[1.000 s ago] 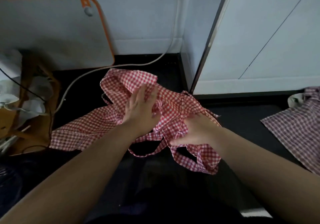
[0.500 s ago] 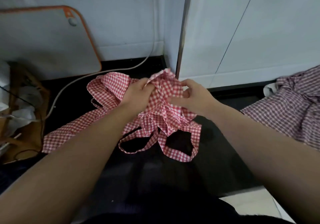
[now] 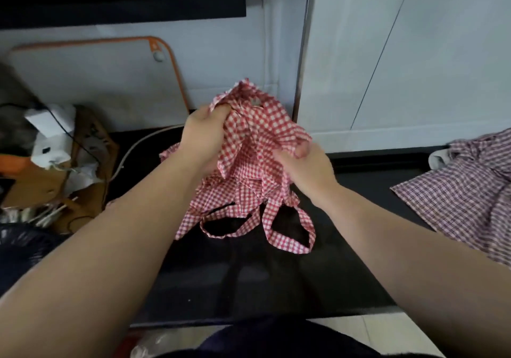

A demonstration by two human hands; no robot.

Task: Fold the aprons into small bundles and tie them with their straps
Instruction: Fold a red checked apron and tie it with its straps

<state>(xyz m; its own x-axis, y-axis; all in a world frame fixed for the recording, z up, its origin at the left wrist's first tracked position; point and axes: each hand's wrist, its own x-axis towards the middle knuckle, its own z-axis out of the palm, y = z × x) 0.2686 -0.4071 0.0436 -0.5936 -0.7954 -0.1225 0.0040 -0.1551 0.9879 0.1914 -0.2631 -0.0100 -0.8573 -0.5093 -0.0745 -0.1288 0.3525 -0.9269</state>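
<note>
A red-and-white checked apron (image 3: 257, 142) is bunched up and lifted above the black counter (image 3: 221, 280). My left hand (image 3: 203, 133) grips the upper left of the bunch, fingers buried in the cloth. My right hand (image 3: 307, 164) holds its right side, thumb on top of the fabric. Two strap loops (image 3: 290, 233) hang below the bunch, just above the counter. A second apron (image 3: 464, 194), in purple check, lies flat on the counter at the right.
A white board with an orange rim (image 3: 110, 81) leans on the back wall. A white cable (image 3: 130, 150) runs over the counter at the left. Cardboard, paper and wires (image 3: 52, 164) clutter the far left. White cabinet doors (image 3: 414, 53) stand behind.
The red apron was spread on the counter under my flat hands; both hands gathered it, closed on it and raised it into a bunch. The view tilted upward.
</note>
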